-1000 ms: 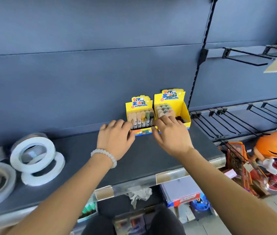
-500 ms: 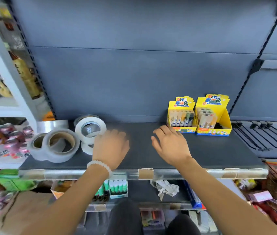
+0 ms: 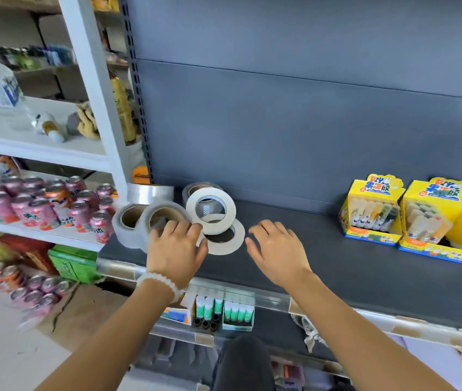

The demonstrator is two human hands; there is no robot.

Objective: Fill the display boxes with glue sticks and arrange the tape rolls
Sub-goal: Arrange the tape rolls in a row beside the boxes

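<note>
White tape rolls point(image 3: 210, 210) are now in reach at the left end of the shelf point(image 3: 323, 266). One stands tilted on edge against another lying flat point(image 3: 225, 238), and clear rolls point(image 3: 156, 218) are bunched just beside them, with one more point(image 3: 150, 193) behind by the upright.

A second ago both hands were set against the two yellow boxes point(image 3: 371, 213) at the right end; since then they have been drawn off and swung left, and the boxes are left side by side, well apart from the hands. The left box is seen packed with glue sticks point(image 3: 372, 214); the right one point(image 3: 436, 221) holds a row of sticks with a gap at its right side, so the filling is judged largely done, though whether it is complete cannot be told.

The left hand point(image 3: 177, 249) is held over the front of the tape pile, fingers spread and lightly bent, fingertips point(image 3: 193, 228) at or just touching the flat white roll; no grip has been taken. The right hand point(image 3: 276, 245) hovers above bare shelf just right of the rolls, fingers apart, nothing held.

The shift is read as the move from the boxes to the tape step. The leaning roll could roll or topple if nudged, so it would best be steadied before the pile is sorted.
</note>
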